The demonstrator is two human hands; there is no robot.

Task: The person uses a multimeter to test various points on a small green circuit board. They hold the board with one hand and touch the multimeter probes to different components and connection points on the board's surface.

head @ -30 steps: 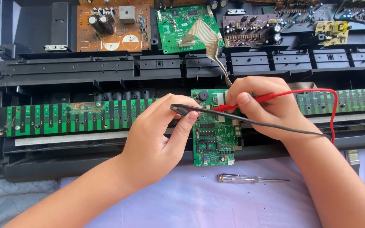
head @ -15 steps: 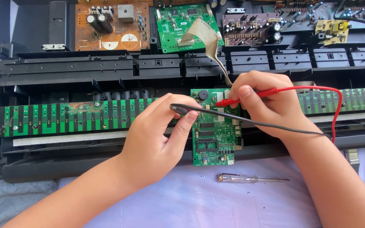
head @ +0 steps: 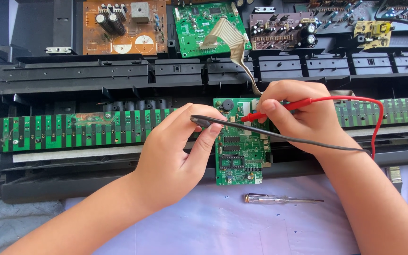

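Head view | left hand (head: 175, 156) is closed on a slim black probe (head: 204, 122), tip laid against the small green circuit board (head: 241, 151) | right hand (head: 303, 115) is pinched on a red probe (head: 260, 114), tip set on the same board's upper edge | board is seated centrally in the black plastic chassis (head: 72, 75), beside a long green striped contact strip (head: 72, 132) | clear-handled metal screwdriver (head: 279, 199) is laid on pale cloth (head: 204, 222) below.

A small green circuit board (head: 240, 147) sits in the middle of the frame. It lies on a long green strip board (head: 72, 132) that runs from the left edge to the right edge. The left hand (head: 175, 158) is just left of the small board, and the right hand (head: 303, 118) is at its upper right. A thin metal screwdriver (head: 279, 199) lies below it on the pale cloth (head: 204, 226). An orange circuit board (head: 123, 26) is at the upper left.
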